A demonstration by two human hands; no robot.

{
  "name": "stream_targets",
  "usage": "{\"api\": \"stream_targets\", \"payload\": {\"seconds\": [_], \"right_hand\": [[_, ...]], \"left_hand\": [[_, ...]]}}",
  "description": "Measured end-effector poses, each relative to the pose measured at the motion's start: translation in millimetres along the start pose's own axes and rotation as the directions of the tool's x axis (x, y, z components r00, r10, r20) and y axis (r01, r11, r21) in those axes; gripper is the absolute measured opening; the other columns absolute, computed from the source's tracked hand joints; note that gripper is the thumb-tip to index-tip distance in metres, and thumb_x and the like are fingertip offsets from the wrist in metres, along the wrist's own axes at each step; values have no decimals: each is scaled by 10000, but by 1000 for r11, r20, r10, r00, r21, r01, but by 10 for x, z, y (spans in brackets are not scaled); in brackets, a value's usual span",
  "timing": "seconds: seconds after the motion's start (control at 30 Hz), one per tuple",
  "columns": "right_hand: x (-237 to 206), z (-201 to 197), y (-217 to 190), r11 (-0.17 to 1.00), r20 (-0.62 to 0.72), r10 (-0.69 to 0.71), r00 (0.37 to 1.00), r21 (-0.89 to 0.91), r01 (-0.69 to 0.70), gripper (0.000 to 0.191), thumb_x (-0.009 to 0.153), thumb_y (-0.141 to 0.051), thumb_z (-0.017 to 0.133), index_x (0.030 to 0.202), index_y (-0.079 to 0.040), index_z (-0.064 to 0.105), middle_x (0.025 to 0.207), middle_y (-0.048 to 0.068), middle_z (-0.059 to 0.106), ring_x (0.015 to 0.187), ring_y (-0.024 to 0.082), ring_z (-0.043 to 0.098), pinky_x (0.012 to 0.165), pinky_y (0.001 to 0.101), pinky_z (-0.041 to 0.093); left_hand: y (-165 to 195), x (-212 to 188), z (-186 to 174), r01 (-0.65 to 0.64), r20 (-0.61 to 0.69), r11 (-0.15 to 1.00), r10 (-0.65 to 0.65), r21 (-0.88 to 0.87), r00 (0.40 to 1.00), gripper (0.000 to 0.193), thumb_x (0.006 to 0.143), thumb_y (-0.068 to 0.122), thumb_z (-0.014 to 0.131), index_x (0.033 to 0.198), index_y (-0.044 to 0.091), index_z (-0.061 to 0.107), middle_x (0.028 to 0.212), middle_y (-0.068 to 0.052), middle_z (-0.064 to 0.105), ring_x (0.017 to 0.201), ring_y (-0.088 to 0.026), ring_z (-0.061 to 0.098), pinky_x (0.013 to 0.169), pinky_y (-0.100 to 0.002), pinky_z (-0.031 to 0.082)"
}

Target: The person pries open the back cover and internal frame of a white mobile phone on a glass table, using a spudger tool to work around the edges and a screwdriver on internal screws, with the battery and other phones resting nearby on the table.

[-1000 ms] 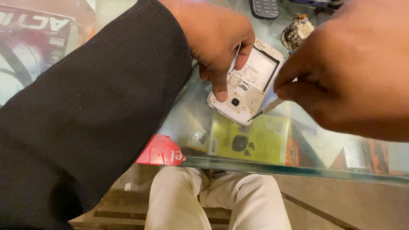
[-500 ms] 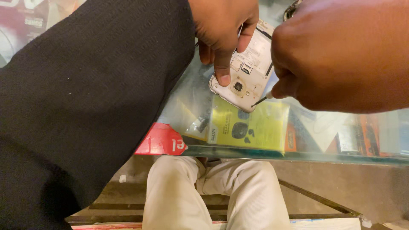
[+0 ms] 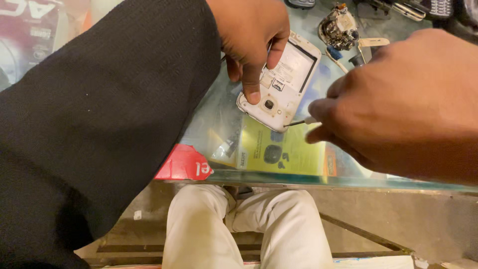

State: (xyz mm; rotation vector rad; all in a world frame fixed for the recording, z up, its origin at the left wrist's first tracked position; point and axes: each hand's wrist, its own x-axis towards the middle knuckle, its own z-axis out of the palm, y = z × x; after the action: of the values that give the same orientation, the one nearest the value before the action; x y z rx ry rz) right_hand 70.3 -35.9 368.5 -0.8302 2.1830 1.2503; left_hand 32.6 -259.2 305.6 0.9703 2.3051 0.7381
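A white mobile phone (image 3: 286,82) with its back cover off lies face down on a glass counter (image 3: 318,180). My left hand (image 3: 251,37), in a black sleeve, presses it down, thumb beside the camera lens and fingers over its upper edge. My right hand (image 3: 403,102) pinches a thin screwdriver (image 3: 302,121). The dark tip touches the phone's lower right corner.
A small dismantled part with wires (image 3: 338,29) and other phones (image 3: 428,7) lie at the back of the counter. Under the glass are a yellow-green box (image 3: 279,152) and a red packet (image 3: 184,164). My light trousers (image 3: 239,229) show below the counter edge.
The view has shifted and the hands sit lower and further apart. My right hand has drawn back to the right, uncovering the phone; the screwdriver tip stays at the phone's lower corner.
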Motion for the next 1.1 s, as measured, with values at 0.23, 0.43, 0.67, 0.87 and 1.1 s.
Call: {"api": "stream_targets", "payload": {"seconds": [0.23, 0.43, 0.67, 0.87, 1.1], "right_hand": [[78, -552, -4, 975, 224, 102, 969, 169, -142, 280, 977, -431, 587, 886, -253, 783, 744, 84, 742, 713, 289, 727, 641, 414, 560], [98, -435, 13, 999, 159, -4, 987, -43, 11, 75, 866, -303, 640, 830, -257, 687, 793, 9, 689, 778, 252, 718, 623, 407, 568], [-73, -321, 2, 741, -27, -584, 812, -427, 519, 115, 832, -99, 604, 829, 17, 606, 790, 102, 567, 765, 367, 663, 651, 475, 478], [-29, -403, 31, 999, 120, 21, 993, -36, -17, 434, 1005, -620, 449, 900, -248, 647, 738, -10, 684, 681, 217, 705, 548, 359, 517], [42, -610, -23, 994, 186, 103, 977, 20, -108, 324, 975, -502, 576, 855, -247, 735, 761, 19, 714, 702, 247, 706, 581, 372, 541]], "left_hand": [[-15, -38, -8, -8, 8, 1000, 8, -8, 1000, 542, 544, 161, 974, 968, 41, 659, 769, -87, 735, 656, -213, 718, 566, -368, 565], [-52, -25, -46, -18, 14, 1000, 18, -18, 1000, 542, 545, 160, 976, 965, 38, 656, 769, -89, 733, 654, -213, 719, 563, -367, 567], [-26, 372, -196, 0, 26, 1000, 0, -11, 1000, 541, 546, 159, 977, 961, 34, 653, 770, -91, 731, 653, -215, 721, 559, -366, 569], [-108, 850, -227, 48, 31, 999, -48, -8, 998, 541, 547, 158, 978, 958, 31, 650, 770, -94, 729, 651, -215, 722, 555, -366, 571], [-180, 1027, -214, 79, 51, 997, -79, -7, 996, 541, 548, 157, 980, 954, 27, 646, 771, -96, 726, 649, -217, 723, 551, -365, 573]]}}
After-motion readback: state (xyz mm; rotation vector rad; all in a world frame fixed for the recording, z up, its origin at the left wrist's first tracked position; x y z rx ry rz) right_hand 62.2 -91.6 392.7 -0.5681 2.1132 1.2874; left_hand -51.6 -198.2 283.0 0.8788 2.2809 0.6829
